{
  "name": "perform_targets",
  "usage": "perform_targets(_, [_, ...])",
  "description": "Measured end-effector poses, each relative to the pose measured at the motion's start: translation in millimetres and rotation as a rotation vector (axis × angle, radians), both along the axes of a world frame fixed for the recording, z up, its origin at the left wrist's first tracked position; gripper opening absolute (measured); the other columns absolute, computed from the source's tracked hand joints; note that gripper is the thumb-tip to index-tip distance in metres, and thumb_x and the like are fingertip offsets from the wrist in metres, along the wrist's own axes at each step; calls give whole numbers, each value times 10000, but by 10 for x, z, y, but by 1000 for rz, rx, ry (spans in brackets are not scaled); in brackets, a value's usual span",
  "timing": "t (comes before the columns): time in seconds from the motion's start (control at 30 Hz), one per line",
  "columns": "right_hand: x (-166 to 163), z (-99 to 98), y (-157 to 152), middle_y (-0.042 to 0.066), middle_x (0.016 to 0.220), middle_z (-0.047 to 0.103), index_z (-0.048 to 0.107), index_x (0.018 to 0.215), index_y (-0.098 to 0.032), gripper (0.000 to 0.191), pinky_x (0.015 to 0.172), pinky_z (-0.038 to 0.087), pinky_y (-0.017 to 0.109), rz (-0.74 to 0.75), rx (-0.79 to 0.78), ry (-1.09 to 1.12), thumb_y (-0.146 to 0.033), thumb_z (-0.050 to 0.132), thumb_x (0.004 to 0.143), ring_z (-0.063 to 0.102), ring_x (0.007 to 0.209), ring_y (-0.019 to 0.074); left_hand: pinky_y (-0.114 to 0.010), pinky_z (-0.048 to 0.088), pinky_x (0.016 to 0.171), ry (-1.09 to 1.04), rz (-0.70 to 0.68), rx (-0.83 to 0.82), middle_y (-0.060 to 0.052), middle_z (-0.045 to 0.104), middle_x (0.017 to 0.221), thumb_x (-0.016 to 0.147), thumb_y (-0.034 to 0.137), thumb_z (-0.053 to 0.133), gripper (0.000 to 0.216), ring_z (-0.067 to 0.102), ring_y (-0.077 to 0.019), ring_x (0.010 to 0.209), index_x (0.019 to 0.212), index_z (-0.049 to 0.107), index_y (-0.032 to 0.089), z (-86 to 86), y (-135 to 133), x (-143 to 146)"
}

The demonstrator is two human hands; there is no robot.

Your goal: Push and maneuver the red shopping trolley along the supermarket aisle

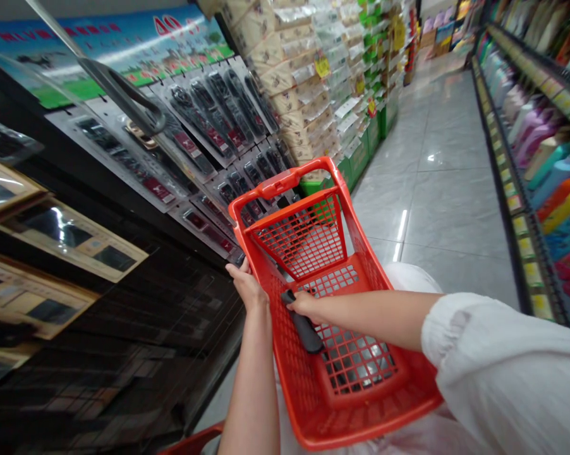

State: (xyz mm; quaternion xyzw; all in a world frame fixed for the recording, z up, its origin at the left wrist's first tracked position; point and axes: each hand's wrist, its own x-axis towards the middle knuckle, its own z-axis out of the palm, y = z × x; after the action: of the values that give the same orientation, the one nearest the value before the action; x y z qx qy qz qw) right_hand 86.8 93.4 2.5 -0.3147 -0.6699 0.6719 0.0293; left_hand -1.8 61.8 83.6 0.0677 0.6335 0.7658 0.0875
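A red plastic shopping basket with lattice sides and a raised red handle stands tilted in front of me. My right hand reaches inside and is closed round the upper end of a dark, elongated object. That object slants along the basket's left inner side, its wider end toward me; its exact kind is unclear. My left hand lies against the outside of the basket's left rim, fingers stretched forward and partly apart. A small dark thing by its fingertips is too blurred to name.
On the left, several blister-packed dark items resembling belts hang on a rack, with boxed goods nearer me. Stacked packages stand ahead. Shelves of colourful bottles line the right side of the grey tiled aisle.
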Motion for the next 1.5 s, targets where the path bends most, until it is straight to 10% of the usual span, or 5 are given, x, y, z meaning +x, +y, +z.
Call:
perform_targets(0.27, [-61, 345, 60, -50, 633, 607, 711, 880, -153, 263, 642, 433, 219, 8, -47, 226, -48, 563, 689, 558, 631, 126, -286, 551, 815, 1, 39, 20, -145, 763, 965, 1003, 502, 124, 746, 720, -207, 917, 1172, 717, 82, 45, -13, -4])
perform_targets(0.83, [477, 287, -243, -9, 805, 726, 731, 951, -166, 435, 717, 491, 265, -9, 11, 204, -14, 479, 630, 648, 769, 177, -263, 566, 723, -72, -123, 122, -46, 764, 897, 785, 51, 652, 394, 666, -99, 653, 1152, 719, 176, -161, -117, -201])
perform_targets(1.1, [930, 182, -457, 10, 989, 770, 769, 994, -186, 450, 894, 527, 381, 280, 64, 371, -36, 481, 683, 689, 1015, 271, -237, 549, 619, -118, -221, 45, -28, 749, 796, 711, 17, 693, 427, 632, -88, 556, 1111, 737, 160, -23, -198, -235])
perform_targets(1.27, [969, 394, -269, 22, 1168, 725, 663, 1251, -222, 647, 968, 495, 346, 211, 386, 418, 19, 437, 695, 649, 1117, 223, -259, 563, 622, -185, -258, -29, -33, 732, 727, 685, -4, 716, 438, 628, -95, 531, 1099, 737, 136, 81, -255, -240])
perform_targets(1.5, [726, 687, -75, 102, 1180, 687, 474, 1443, -319, 582, 814, 508, 329, 664, 1122, 207, -107, 433, 903, 687, 966, 244, -292, 567, 667, -188, -295, -33, -47, 736, 723, 647, 23, 775, 443, 632, -110, 551, 1080, 740, 108, 69, -276, -295])
